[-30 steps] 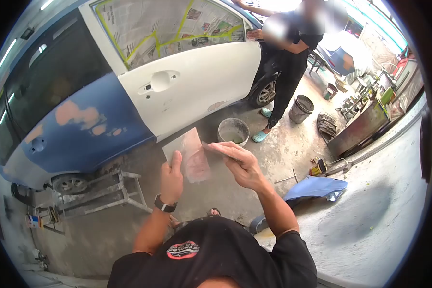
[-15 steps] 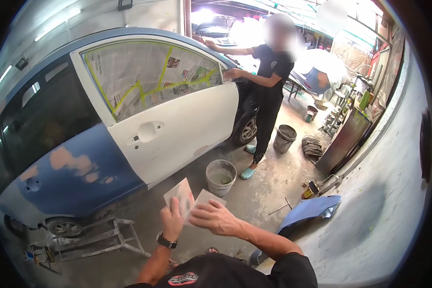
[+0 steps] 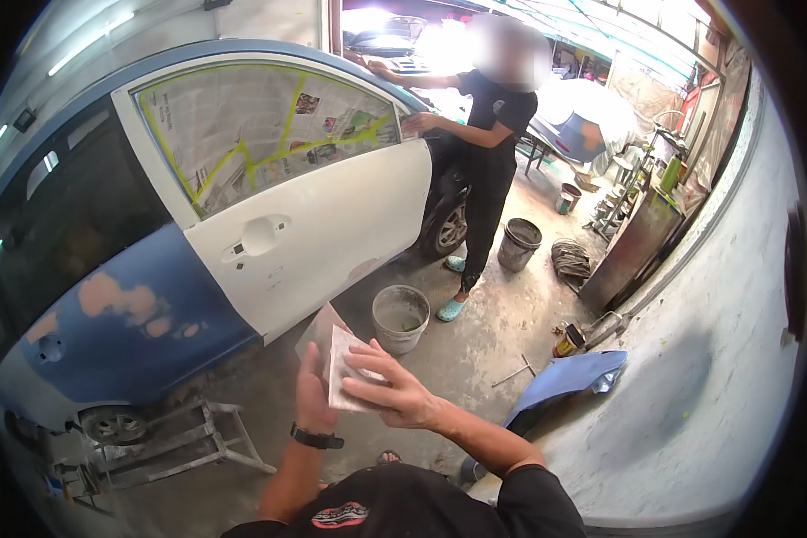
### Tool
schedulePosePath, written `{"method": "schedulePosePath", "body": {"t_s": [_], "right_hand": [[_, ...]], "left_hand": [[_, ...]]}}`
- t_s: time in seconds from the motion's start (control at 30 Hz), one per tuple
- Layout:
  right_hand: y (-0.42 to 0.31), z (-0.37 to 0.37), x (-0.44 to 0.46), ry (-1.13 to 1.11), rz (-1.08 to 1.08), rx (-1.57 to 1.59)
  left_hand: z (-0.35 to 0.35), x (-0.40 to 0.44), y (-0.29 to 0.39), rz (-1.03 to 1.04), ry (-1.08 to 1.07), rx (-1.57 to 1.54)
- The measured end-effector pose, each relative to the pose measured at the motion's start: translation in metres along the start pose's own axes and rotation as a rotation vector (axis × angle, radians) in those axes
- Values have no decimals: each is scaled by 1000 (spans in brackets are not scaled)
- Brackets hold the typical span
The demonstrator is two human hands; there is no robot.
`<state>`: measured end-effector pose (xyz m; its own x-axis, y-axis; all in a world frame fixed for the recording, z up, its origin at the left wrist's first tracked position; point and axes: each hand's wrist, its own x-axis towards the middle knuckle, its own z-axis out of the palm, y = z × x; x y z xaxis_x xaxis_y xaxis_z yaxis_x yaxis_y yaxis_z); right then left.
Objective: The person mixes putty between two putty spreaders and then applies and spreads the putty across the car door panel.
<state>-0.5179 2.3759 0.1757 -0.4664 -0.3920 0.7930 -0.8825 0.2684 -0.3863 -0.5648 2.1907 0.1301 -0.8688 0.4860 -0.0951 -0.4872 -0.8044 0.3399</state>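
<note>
Nearest me, below my hands, is my black shirt (image 3: 403,502), and a dark watch (image 3: 316,437) is on my left wrist. My left hand (image 3: 314,394) is closed on a thin flat plate (image 3: 317,334), thumb up along it; its fingers are mostly hidden. My right hand (image 3: 393,387) grips a second, whitish plate (image 3: 339,363), fingers partly curled and slightly spread over its face. The plates are tilted up in front of me, the whitish one overlapping the other in view; I cannot tell whether they touch.

Just beyond them, a pale bucket (image 3: 400,342) stands on the concrete floor (image 3: 359,448). To the left is a metal stand (image 3: 197,444), to the right a blue body panel (image 3: 560,381). Past the bucket is a car (image 3: 152,305) with a white door (image 3: 332,215) and papered window (image 3: 233,125). Farther off, another person (image 3: 493,170) stands at its front, near a dark bucket (image 3: 516,255).
</note>
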Motion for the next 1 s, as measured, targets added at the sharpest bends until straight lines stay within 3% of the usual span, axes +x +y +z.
{"method": "schedulePosePath", "body": {"t_s": [0.03,0.17,0.33,0.43,0.5,0.57,0.6,0.7,0.73,0.77,0.8,0.87,0.9,0.97,1.0], "right_hand": [[1,3,-5,-59,5,-14],[0,-7,-15,-242,73,-194],[32,-11,-39,-204,260,-329],[48,-3,-93,-403,372,-286],[28,-4,-85,-218,926,379],[4,-5,-75,-49,1168,766],[-12,-2,-67,98,1161,911],[-38,12,-45,385,1293,1137],[-33,23,-48,495,1307,1236],[-14,25,-62,504,1318,1195],[4,24,-77,515,1327,1155],[35,9,-97,581,1295,1000],[51,-13,-104,554,1359,832],[43,-46,-90,417,1068,361],[29,-47,-80,364,968,334]], "left_hand": [[-7,0,-1,-40,-54,17],[-10,-13,-10,217,83,416],[-30,-19,-16,286,241,419],[-9,-26,15,481,186,421],[-10,-23,30,553,254,486],[-7,-15,33,690,271,411],[-8,-13,29,705,332,329],[-11,-18,11,642,395,516],[-29,-19,6,700,326,930],[-48,-20,1,814,277,1312],[-48,-22,-7,777,274,1315],[-18,-31,-15,392,265,619],[-16,-33,-21,391,262,603],[-18,-39,-28,389,257,570],[-21,-38,-27,402,258,640]]}}
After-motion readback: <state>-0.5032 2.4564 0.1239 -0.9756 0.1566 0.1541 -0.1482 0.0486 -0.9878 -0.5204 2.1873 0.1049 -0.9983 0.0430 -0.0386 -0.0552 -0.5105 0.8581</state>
